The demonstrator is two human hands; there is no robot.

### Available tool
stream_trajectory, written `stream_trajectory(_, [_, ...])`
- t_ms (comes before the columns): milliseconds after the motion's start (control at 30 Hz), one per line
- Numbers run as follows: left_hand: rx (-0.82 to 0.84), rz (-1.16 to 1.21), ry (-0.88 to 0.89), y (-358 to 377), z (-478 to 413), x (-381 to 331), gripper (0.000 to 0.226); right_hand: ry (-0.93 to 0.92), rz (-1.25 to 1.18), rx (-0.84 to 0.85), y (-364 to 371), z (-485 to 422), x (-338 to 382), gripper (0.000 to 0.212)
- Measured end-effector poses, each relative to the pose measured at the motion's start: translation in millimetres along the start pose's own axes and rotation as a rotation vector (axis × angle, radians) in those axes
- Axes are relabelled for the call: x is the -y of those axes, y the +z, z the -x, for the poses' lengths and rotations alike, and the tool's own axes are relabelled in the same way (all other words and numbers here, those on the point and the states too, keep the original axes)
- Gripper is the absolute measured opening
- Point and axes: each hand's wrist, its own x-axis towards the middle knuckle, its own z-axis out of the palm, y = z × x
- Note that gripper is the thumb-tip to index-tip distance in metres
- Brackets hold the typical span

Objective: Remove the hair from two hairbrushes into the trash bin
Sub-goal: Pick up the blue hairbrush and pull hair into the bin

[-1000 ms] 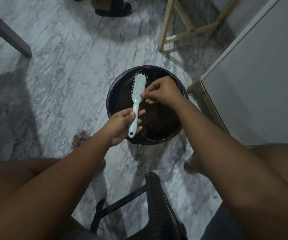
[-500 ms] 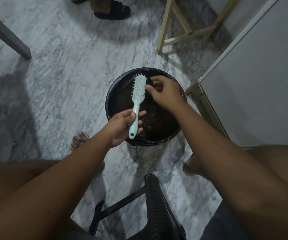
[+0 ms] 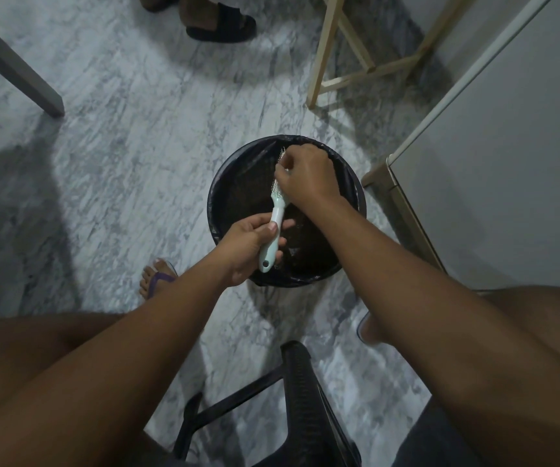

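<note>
Grey-veined marble floor (image 3: 130, 156), dim light; black-lined trash bin (image 3: 224, 183) as landmark. Pale wooden frame (image 3: 325, 52) beyond bin, white cabinet (image 3: 494, 170) just right of it. Mint hairbrush (image 3: 274, 227) over bin. Left hand (image 3: 248, 247) wrapped round handle. Right hand (image 3: 307, 175) on bristles, fingers pinched; hair between them too small to tell. Judgement: first brush mid-cleaning; second brush not visible, likely pending.

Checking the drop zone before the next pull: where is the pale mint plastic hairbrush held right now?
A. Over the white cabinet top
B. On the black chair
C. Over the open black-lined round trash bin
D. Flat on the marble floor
C: the left hand grips the pale mint plastic hairbrush by its handle above the black-lined round trash bin, while the right hand covers the bristles.
</note>
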Motion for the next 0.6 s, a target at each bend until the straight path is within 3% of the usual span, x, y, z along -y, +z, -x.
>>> stream_trajectory(233, [0.017,0.117,-0.026,-12,6,4,0.03,0.171,-0.209,-0.06,-19,-17,-18,0.009])
stream_trajectory(333, [0.018,0.144,-0.027,-15,6,3,0.032,0.289,-0.179,0.097,-12,-20,-34,0.018])
stream_trajectory(467, [0.026,0.131,-0.03,-15,7,3,0.032,0.288,-0.354,0.136,-7,-6,-23,0.041])
stream_trajectory(600, [0.022,0.063,-0.032,-14,7,6,0.031,0.181,-0.334,0.264,-11,0,-1,0.092])
